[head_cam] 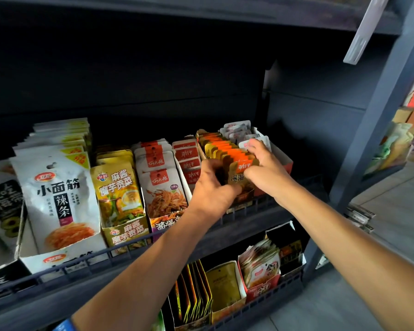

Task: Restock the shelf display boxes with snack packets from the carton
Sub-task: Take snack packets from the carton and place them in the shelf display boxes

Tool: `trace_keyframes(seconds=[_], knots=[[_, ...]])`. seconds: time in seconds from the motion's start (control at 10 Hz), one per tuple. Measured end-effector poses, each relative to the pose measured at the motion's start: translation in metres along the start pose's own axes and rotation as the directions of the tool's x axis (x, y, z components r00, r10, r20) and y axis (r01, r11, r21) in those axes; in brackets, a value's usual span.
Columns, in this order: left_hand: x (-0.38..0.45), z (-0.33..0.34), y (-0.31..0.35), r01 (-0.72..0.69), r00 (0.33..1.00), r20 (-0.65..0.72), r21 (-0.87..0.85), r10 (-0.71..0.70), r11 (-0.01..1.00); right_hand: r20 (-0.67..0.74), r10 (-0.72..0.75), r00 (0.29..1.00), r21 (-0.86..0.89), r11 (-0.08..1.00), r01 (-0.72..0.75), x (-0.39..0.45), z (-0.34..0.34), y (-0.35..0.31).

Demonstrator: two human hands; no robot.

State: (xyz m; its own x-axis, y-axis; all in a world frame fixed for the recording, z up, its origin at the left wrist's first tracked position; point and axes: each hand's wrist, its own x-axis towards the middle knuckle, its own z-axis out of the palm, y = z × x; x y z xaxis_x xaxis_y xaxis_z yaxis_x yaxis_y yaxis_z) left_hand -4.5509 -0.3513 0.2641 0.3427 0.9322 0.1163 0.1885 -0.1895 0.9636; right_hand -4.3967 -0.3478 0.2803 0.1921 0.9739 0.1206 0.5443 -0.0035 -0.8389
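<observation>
A row of gold-and-orange snack packets (221,145) stands upright in a gold display box (243,201) on the middle shelf. My left hand (209,189) grips the front packets from the left side. My right hand (264,170) holds the same front packets (240,172) from the right, fingers curled over their tops. Behind my right hand, white packets (237,131) fill a white and red display box (285,161). The carton is not in view.
Further left on the shelf stand boxes of red-and-white packets (187,155), orange noodle packets (161,185), yellow packets (118,194) and large white packets (60,194). A wire rail (86,262) fronts the shelf. The lower shelf holds more boxes (258,268). A grey upright post (378,115) stands right.
</observation>
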Motion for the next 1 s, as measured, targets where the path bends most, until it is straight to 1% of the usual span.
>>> trace_keyframes(seconds=[0.1,0.2,0.3,0.4,0.5,0.6,0.7,0.8,0.9,1.0], knots=[[0.000,0.007,-0.001,-0.019,0.999,0.027,-0.063,0.020,0.998,0.023,-0.015,1.000,-0.013,1.000,0.015,0.001,0.000,-0.003],[-0.006,0.006,0.001,-0.038,0.999,0.031,-0.074,0.040,0.997,-0.049,-0.024,0.998,0.009,1.000,0.025,-0.004,-0.002,-0.002],[-0.040,-0.004,0.009,-0.175,0.984,-0.033,-0.065,0.173,0.982,-0.196,-0.092,0.976,-0.028,0.996,0.088,-0.042,0.000,0.003],[-0.082,-0.017,0.004,-0.246,0.965,-0.091,0.008,0.246,0.969,-0.280,-0.201,0.939,-0.152,0.975,0.163,-0.082,0.009,0.007],[-0.165,-0.048,-0.030,-0.227,0.946,-0.222,0.067,0.236,0.972,-0.194,-0.307,0.932,-0.171,0.946,0.276,-0.147,0.048,0.000],[-0.224,-0.071,-0.068,-0.067,0.941,-0.332,0.033,0.074,0.997,0.003,-0.311,0.950,-0.147,0.940,0.308,-0.186,0.090,-0.014],[-0.316,-0.111,-0.145,0.243,0.887,-0.417,0.053,-0.199,0.969,0.390,-0.275,0.879,-0.186,0.911,0.367,-0.231,0.181,-0.019],[-0.372,-0.138,-0.210,0.495,0.794,-0.453,0.096,-0.405,0.864,0.568,-0.159,0.807,-0.255,0.899,0.356,-0.259,0.250,0.004],[-0.455,-0.169,-0.271,0.812,0.568,-0.395,0.129,-0.722,0.569,0.743,0.141,0.654,-0.362,0.907,0.216,-0.327,0.347,0.062],[-0.517,-0.178,-0.357,0.861,0.508,-0.273,0.162,-0.817,0.482,0.822,0.295,0.488,-0.445,0.866,0.226,-0.373,0.396,0.109]])
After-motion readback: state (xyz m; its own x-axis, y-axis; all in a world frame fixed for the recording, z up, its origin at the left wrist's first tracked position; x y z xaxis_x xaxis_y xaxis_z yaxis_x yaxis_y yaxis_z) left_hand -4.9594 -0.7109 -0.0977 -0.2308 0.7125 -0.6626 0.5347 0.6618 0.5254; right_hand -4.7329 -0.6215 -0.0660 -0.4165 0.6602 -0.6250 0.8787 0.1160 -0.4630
